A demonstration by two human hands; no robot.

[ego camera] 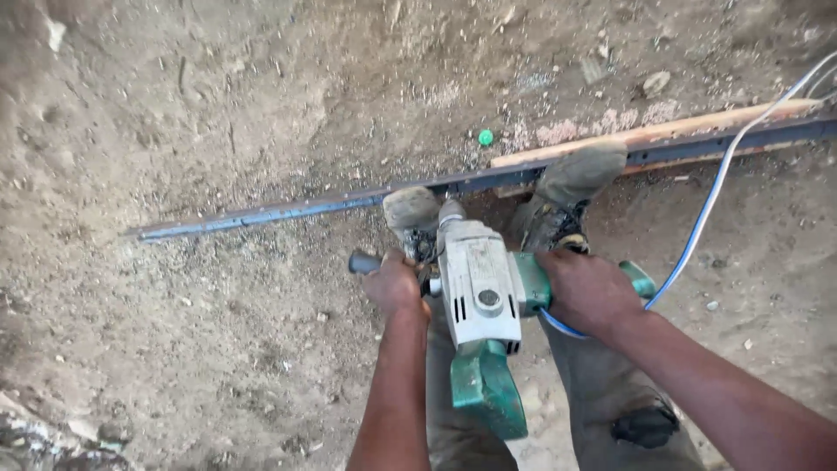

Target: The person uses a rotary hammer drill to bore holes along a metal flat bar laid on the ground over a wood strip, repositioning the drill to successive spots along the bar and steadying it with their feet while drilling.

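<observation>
left hand [394, 284] clenched round the black side handle [364, 262] of a heavy electric drill [478, 292]; right hand [588, 290] wrapped on the green rear grip, fingers hidden under it. the drill sits between both hands, nose pointing away from them and down onto a long dark steel bar [349, 201] lying on the ground just beyond the knuckles. drill body is pale grey metal, boxy with vent slots and a round screw cap; green plastic housing behind it, chipped and dusty. the bit itself is hidden by the drill nose. two dusty boots [571, 179] stand on the bar, one beyond each hand. a pale wooden plank [654, 133] runs along the bar past the right hand. blue-white cable [711, 201] curves off from under the right hand, cut off at the frame edge. small green cap [486, 137] lies on the dirt beyond the bar. ground [174, 331] is loose grey soil, gritty with chips.
</observation>
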